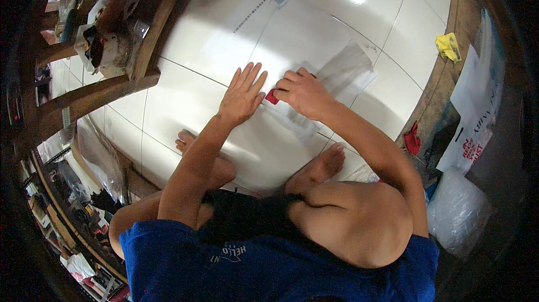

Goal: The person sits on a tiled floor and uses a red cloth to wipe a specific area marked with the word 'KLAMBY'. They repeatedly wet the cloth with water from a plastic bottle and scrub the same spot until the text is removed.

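Observation:
A thin, see-through plastic sheet (314,30) with dark print lies on the white tiled floor in front of my bare feet. My left hand (243,93) rests flat near the sheet's close edge, fingers stretched out and holding nothing. Just to its right, my right hand (303,94) is closed around a small red thing (272,96), which pokes out on both sides of the fingers. Whether it is a cloth or a stiff tool cannot be made out. Beyond the right hand, a greyish, creased part of the plastic (342,69) lies on the floor.
At the left stands a dark wooden frame (149,38) with a cluttered container, and shelves full of goods. A wooden beam (429,100) borders the right side, bearing a yellow cloth (448,47). Nearby are a red cloth (412,140), a printed white sheet (469,111) and bundled clear plastic (457,212).

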Demonstrator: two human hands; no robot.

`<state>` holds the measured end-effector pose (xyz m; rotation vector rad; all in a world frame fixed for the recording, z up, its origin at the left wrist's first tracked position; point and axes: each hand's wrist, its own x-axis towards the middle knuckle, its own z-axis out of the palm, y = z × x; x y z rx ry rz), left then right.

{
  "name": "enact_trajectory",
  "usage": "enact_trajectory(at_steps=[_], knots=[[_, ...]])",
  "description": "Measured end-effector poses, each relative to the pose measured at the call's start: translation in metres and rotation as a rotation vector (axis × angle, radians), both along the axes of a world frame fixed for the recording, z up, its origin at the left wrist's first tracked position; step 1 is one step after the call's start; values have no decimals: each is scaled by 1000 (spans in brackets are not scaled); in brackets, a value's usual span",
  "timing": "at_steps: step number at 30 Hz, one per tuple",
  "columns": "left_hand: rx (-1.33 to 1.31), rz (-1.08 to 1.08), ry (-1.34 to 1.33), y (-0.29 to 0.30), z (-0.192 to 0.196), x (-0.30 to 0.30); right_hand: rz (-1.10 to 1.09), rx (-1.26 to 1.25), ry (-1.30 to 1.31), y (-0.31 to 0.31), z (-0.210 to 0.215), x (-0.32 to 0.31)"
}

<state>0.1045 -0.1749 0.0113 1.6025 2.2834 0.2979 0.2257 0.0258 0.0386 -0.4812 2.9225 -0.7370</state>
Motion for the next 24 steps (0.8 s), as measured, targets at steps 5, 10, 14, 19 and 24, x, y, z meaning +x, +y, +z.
enact_trajectory(at_steps=[5,10,14,19,24], knots=[[-87,-14,41,-3,-8,3,41,-20,-28,-18,-28,20],[-149,-40,51,-7,-12,3,32,-106,-96,-20,-39,64],[-154,-52,52,-9,-14,1,75,-154,-285,-4,-16,114],[-175,-83,58,-8,-15,-3,-68,-163,-228,-1,-18,108],[-155,-97,62,-7,-12,-3,-96,-233,-35,-20,-21,27]])
